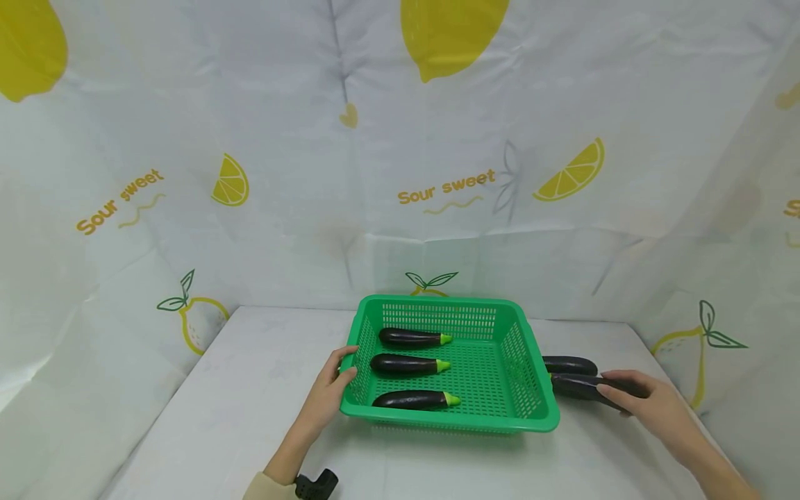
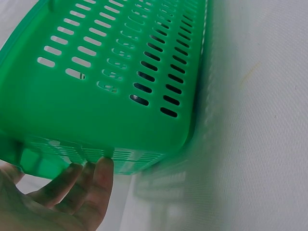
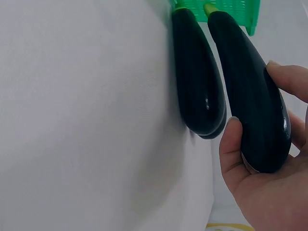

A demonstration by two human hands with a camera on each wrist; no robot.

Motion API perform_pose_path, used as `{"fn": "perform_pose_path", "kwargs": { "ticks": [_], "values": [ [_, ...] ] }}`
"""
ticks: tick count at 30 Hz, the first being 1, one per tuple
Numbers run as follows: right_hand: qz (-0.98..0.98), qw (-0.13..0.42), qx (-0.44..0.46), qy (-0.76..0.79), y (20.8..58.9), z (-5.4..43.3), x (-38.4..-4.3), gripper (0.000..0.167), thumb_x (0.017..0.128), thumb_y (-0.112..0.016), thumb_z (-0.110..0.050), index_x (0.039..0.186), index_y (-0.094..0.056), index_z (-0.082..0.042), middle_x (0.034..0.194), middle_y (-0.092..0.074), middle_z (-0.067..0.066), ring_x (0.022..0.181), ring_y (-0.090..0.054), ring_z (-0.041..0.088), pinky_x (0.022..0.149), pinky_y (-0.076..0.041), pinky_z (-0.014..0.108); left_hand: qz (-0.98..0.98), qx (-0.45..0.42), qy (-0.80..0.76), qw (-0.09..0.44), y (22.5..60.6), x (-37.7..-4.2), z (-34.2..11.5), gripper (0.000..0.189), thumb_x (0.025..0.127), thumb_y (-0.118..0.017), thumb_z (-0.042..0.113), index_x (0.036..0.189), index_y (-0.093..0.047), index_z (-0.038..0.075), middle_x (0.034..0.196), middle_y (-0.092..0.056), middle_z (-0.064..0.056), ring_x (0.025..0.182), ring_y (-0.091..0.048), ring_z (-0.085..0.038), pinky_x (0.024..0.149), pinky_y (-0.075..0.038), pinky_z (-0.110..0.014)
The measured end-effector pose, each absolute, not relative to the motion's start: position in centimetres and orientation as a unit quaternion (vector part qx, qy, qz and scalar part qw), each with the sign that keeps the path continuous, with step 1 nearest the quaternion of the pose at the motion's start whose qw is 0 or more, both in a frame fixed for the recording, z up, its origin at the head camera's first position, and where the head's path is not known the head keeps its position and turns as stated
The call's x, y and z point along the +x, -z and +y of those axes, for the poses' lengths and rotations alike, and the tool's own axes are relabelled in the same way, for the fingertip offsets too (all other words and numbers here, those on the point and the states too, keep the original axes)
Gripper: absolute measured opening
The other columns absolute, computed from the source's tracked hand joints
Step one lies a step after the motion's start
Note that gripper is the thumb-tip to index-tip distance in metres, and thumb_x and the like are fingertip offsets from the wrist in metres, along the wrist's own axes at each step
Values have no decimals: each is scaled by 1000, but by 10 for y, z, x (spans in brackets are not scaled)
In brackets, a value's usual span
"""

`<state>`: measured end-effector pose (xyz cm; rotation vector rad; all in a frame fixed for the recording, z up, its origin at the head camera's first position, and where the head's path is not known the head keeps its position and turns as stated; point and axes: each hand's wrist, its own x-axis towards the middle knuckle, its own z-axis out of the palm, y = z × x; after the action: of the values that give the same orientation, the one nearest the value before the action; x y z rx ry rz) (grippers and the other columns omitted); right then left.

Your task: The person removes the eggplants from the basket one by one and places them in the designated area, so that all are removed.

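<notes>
In the right wrist view, the right hand point(image 3: 274, 197) holds an eggplant point(image 3: 250, 91) on the right side of the frame, the fingers and thumb curled round its thick end, its green stem pointing to the top. Just left of it, in the upper middle, a second eggplant point(image 3: 197, 72) rests on the white bench point(image 3: 86, 96), with the edge of another dark eggplant showing behind its rounded end. Part of a green basket point(image 3: 248, 17) shows at the top edge.

In the head view, that hand is at the lower right, over the eggplants just beside the basket's right wall. The basket stands on the bench, lower centre, with three eggplants lying inside toward its left: an upper eggplant point(image 1: 409, 338), a middle eggplant point(image 1: 403, 364) and a lower eggplant point(image 1: 409, 399), stems to the right. The left hand point(image 1: 328, 389) grips the left rim, thumb and fingers on it; below are a beige sleeve point(image 1: 269, 488) and a black wrist device point(image 1: 317, 485). A lemon-printed sheet point(image 1: 300, 229) hangs behind.

In the left wrist view, the basket fills the upper left; fingertips, side by side and slightly bent, touch its slotted wall at lower left.
</notes>
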<state>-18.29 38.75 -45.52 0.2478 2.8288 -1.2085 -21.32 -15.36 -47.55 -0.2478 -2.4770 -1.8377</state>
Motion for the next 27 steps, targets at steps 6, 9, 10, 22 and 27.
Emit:
{"fn": "perform_pose_path", "kwargs": {
  "ticks": [6,9,10,22,27],
  "values": [
    [915,24,74,396,460,377,-184,79,95,-67,-53,139,-50,10,140,-47,37,95,-63,20,71,-56,28,-800,-81,594,24,475,-213,-154,40,108,-49,19,148,-47,15,163,-30,-19,151,-18,-46,116,-19,-67],
    [914,28,78,397,462,374,-186,81,93,-69,-54,139,-50,10,139,-47,37,95,-63,21,71,-56,29,-800,-80,594,25,476,-213,-154,40,108,-49,20,148,-47,16,163,-30,-19,151,-18,-46,116,-20,-67],
    [914,30,82,396,463,373,-186,82,93,-69,-55,139,-50,10,139,-47,38,95,-64,22,70,-56,30,-800,-80,594,25,476,-213,-154,40,108,-49,20,148,-47,16,163,-30,-19,151,-19,-45,116,-20,-67],
    [921,42,86,377,467,364,-187,83,90,-72,-57,137,-52,9,143,-41,40,118,-53,49,87,-55,50,-801,-77,593,26,475,-212,-154,41,108,-49,20,149,-47,16,162,-31,-19,150,-22,-44,115,-22,-67],
    [928,55,71,362,466,362,-186,80,92,-69,-58,137,-54,7,147,-37,40,134,-32,60,103,-34,72,-796,-86,599,26,472,-211,-152,41,108,-48,20,149,-46,13,160,-33,-21,148,-29,-45,113,-28,-67]
  ]
}}
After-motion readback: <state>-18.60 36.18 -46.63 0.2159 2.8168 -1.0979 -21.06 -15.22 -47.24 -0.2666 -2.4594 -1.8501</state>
